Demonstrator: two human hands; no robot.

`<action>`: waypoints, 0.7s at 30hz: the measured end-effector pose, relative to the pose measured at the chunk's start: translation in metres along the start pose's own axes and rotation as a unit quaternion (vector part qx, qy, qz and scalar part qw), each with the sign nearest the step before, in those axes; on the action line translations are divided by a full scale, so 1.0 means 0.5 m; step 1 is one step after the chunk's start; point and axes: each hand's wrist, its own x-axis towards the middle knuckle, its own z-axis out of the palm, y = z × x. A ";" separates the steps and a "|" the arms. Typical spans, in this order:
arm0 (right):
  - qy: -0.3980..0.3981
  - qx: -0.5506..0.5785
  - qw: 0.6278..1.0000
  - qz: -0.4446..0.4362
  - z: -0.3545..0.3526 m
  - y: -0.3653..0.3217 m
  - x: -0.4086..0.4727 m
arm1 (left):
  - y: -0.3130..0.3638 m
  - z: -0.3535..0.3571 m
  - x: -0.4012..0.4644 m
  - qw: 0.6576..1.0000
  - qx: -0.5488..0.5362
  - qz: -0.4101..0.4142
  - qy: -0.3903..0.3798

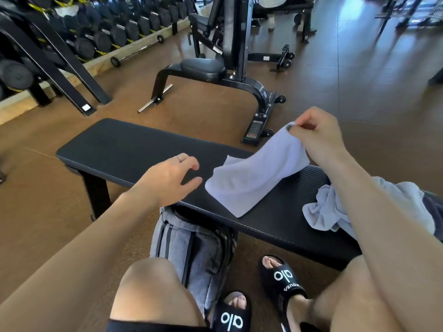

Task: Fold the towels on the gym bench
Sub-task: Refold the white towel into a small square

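We sit at the desk [124, 144], a black padded gym bench running from 10 o'clock to 4 o'clock across the view. Right hand [318, 133] at 2 o'clock: grip pinching the far corner of the white towel [254, 180], lifting it off the pad while the near end lies flat on the desk at centre. Left hand [167, 176] hovers just beside the towel's left edge, at its 9 o'clock, grip spread, holding nothing. A crumpled towel pile [326, 212] waits on the desk at 4 o'clock, partly hidden by the right forearm. Grey bag [189, 250] on the floor under the desk at 6 o'clock. Step in hand looks like the first fold. To do it well, we judge: left hand should pin or pinch the matching corner, keep the cloth taut, bring edge to edge squarely, then smooth flat before halving again, away from the pile.
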 end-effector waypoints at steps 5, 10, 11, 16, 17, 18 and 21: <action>-0.160 0.049 0.985 -0.051 0.020 -0.055 -0.035 | 0.102 0.007 0.061 0.976 -0.212 0.049 0.018; -0.200 0.065 0.974 -0.083 0.022 -0.079 -0.048 | 0.186 -0.028 0.109 0.914 -0.371 0.126 0.102; -0.191 0.066 0.976 -0.084 0.018 -0.077 -0.046 | 0.190 -0.030 0.112 0.909 -0.377 0.134 0.114; -0.162 0.070 0.981 -0.084 0.004 -0.061 -0.035 | 0.183 -0.007 0.127 0.924 -0.331 0.155 0.109; -0.158 0.075 0.981 -0.087 0.002 -0.060 -0.033 | 0.183 0.000 0.130 0.926 -0.323 0.158 0.111; -0.153 0.077 0.981 -0.090 0.000 -0.059 -0.031 | 0.183 0.005 0.133 0.928 -0.316 0.158 0.117; -0.135 0.071 0.984 -0.094 -0.003 -0.054 -0.027 | 0.179 0.015 0.137 0.939 -0.275 0.152 0.141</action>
